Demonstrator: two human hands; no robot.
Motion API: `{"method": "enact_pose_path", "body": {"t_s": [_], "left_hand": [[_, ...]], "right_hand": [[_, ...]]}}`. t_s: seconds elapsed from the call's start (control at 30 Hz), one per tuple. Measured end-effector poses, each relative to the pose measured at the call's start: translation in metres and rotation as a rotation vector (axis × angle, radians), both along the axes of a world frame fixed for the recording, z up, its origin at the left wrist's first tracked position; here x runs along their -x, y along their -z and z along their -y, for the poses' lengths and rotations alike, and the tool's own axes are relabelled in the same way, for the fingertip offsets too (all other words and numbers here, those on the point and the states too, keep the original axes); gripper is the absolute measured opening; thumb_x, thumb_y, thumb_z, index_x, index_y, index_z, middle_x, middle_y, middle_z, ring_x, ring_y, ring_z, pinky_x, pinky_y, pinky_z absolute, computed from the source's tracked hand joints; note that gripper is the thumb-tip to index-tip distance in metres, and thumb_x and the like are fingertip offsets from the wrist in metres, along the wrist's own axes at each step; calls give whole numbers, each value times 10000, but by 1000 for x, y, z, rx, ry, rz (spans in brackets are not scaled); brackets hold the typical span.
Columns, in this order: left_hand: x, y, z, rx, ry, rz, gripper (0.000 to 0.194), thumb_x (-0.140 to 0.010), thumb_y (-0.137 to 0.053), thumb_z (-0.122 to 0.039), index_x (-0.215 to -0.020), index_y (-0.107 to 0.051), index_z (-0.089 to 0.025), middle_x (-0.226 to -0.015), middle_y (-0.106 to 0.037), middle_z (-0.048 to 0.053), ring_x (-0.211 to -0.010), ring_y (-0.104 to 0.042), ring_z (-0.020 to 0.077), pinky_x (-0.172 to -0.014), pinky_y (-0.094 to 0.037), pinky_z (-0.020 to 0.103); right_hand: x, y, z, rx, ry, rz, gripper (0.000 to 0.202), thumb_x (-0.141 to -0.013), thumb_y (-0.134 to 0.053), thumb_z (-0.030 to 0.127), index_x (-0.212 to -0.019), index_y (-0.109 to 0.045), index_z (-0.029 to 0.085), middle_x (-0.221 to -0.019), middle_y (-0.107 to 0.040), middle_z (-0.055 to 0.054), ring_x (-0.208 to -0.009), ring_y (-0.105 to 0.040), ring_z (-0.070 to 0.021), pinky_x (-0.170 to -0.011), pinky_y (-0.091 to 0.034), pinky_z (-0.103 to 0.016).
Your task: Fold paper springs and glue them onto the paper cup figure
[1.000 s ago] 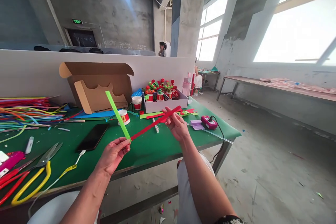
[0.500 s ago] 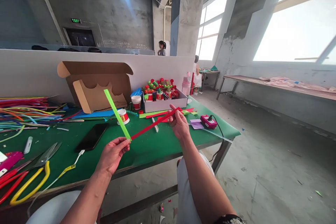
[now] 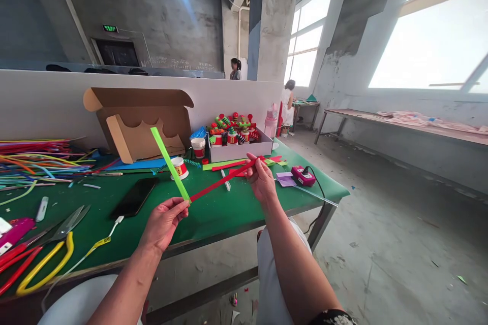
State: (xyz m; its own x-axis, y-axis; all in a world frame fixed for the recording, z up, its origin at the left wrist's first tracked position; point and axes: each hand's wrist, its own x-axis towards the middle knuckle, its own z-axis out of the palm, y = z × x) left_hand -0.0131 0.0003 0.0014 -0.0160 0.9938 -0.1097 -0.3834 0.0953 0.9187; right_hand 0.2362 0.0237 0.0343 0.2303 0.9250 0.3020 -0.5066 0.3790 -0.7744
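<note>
A green paper strip (image 3: 168, 160) and a red paper strip (image 3: 217, 184) meet at one end, where my left hand (image 3: 164, 221) pinches them between thumb and fingers. The green strip slants up and away to the left. Stretched toward the right, the red strip reaches my right hand (image 3: 262, 180), which pinches its other end. More red and green strips (image 3: 229, 165) lie on the table behind my right hand. A white capped tube or pen (image 3: 225, 181) rests on the table beyond the red strip, close to my right hand.
On the green table (image 3: 213, 218) are scissors (image 3: 49, 251), a phone (image 3: 134, 198), colourful pipe cleaners (image 3: 41, 165), an open cardboard box (image 3: 148, 111), paper cups (image 3: 198, 147) and a white box (image 3: 240, 151) of small crafts. A pink power socket (image 3: 303, 176) sits near the right edge. Two people are farther back.
Both hands and the two strips stay almost still. In the background, the person by the windows has come more into view.
</note>
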Motion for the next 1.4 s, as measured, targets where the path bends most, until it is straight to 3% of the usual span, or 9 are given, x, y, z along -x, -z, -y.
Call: {"method": "enact_pose_path", "body": {"t_s": [0.3, 0.5, 0.67, 0.77, 0.87, 1.03, 1.4], "left_hand": [[-2, -2, 1, -18, -4, -11, 319, -416, -883, -263, -622, -674, -138, -551, -623, -3, -500, -533, 77, -487, -469, 169], [0, -4, 3, -25, 15, -25, 320, -431, -879, -281, -627, -672, -137, -558, -623, -4, -510, -530, 77, -497, -465, 171], [0, -4, 3, -24, 22, -22, 327, -433, -879, -280, -635, -669, -133, -558, -626, -5, -505, -527, 71, -496, -464, 166], [0, -5, 2, -10, -3, 6, 324, -419, -879, -254, -630, -665, -132, -548, -625, -7, -500, -535, 70, -489, -466, 159], [2, -7, 0, 17, -22, 46, 320, -396, -876, -214, -616, -660, -129, -542, -630, -5, -493, -544, 72, -477, -469, 155], [1, -7, 0, 42, -1, 81, 309, -396, -868, -185, -613, -657, -124, -539, -631, -1, -484, -543, 71, -460, -469, 150], [-1, -5, 1, 51, 24, 85, 297, -417, -861, -177, -616, -647, -124, -547, -632, -2, -487, -546, 67, -464, -477, 147]], "right_hand": [[2, -1, -2, 9, 124, -41, 278, -737, -678, 438, -819, -725, 176, -713, -696, -23, -437, -410, -69, -487, -405, -246], [4, 0, -3, 67, 215, -57, 340, -739, -642, 478, -697, -713, 148, -676, -722, -47, -378, -389, -56, -417, -369, -232], [1, 3, -7, 68, 233, -31, 354, -724, -684, 501, -742, -708, 148, -740, -738, -45, -385, -422, -45, -429, -390, -215], [0, 5, -8, 88, 180, -6, 407, -747, -650, 570, -780, -696, 167, -791, -744, -45, -398, -471, -64, -449, -433, -236], [2, 5, -7, 133, 29, 28, 459, -749, -615, 630, -806, -698, 182, -845, -746, -53, -433, -530, -95, -470, -467, -264], [12, 4, -2, 47, -197, 141, 421, -706, -716, 528, -977, -711, 206, -1000, -736, -55, -500, -557, -86, -533, -490, -254], [13, 7, -5, -27, -146, 97, 412, -729, -698, 505, -1008, -715, 203, -878, -746, -53, -570, -609, -116, -545, -488, -245]]}}
